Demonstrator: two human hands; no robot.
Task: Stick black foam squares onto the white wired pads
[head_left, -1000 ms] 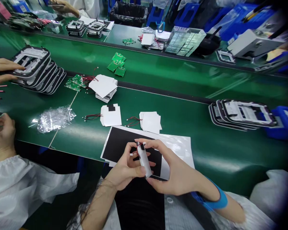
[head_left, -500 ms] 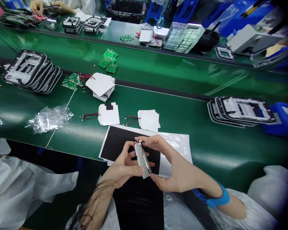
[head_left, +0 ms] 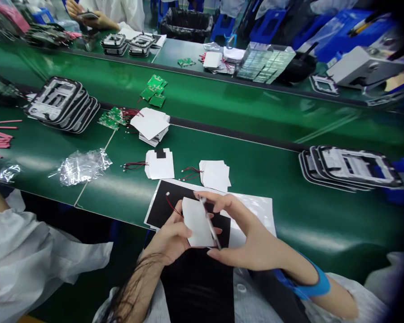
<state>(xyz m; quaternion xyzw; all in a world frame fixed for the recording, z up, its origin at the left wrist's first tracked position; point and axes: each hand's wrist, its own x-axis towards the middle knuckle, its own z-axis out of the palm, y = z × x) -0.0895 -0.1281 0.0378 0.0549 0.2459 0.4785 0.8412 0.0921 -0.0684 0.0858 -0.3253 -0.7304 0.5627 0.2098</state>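
Note:
My left hand point(head_left: 173, 235) grips a flat white panel point(head_left: 198, 224), thumb on its face, with a red wire and small white connector hanging off its left side. Against the panel's right edge, my right hand point(head_left: 244, 229) holds a thin piece point(head_left: 210, 222) edge-on between fingers and thumb. Both hands are above a black sheet point(head_left: 160, 208) lying on white paper. Just beyond are two small stacks of white panels, the left one point(head_left: 160, 164) with a black patch, the right one point(head_left: 215, 174) plain, both with red wires.
Black-rimmed frames are stacked at left point(head_left: 62, 105) and right point(head_left: 352, 168). A larger white panel stack point(head_left: 151, 123) sits near green circuit boards point(head_left: 112, 117). Clear plastic point(head_left: 84, 167) lies at left. Another person's sleeve point(head_left: 37, 255) is at lower left; a co-worker's hands show across the bench.
The panel in my left hand has turned from nearly edge-on to show its broad white face. Its wire now hangs out to the left. The whole view has shifted slightly.

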